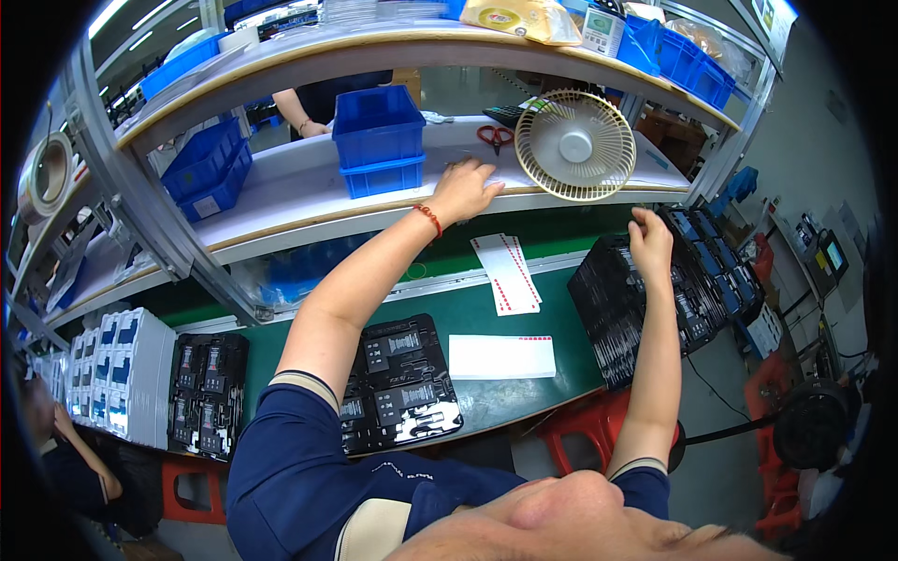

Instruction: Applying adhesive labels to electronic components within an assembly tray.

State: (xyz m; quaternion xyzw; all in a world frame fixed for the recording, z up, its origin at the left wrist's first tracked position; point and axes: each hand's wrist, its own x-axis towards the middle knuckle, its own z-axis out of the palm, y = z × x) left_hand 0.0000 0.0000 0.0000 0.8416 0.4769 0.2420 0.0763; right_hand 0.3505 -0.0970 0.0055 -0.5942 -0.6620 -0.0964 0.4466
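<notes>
Black trays [599, 309] stand in a tall stack at three o'clock on your bench, taking the middle of your view as the centre of the dial and twelve as straight away from you. Your right hand [652, 245] is at the far side of that stack, fingers curled inward; you show nothing in it, but whether it grips or touches a tray I cannot tell. Your left hand [463, 190] is at twelve, reaching over the front edge of the white shelf [290, 201] with its fingers spread forward; their undersides are hidden, so I cannot tell if you have hold of anything.

Just past those fingers, red-handled scissors [496, 137] lie on the shelf between twelve and one, with a round cream slatted basket [575, 145] beside them, between one and two. Two blue bins [379, 140] sit one on the other at eleven. Below the shelf, on your green bench top [426, 304], white strips with red marks [505, 273] lie near the centre, toward three, and a white pad [502, 357] lies at five. At seven, near your body, you have a black tray with dark flat parts [398, 383] in its compartments.
</notes>
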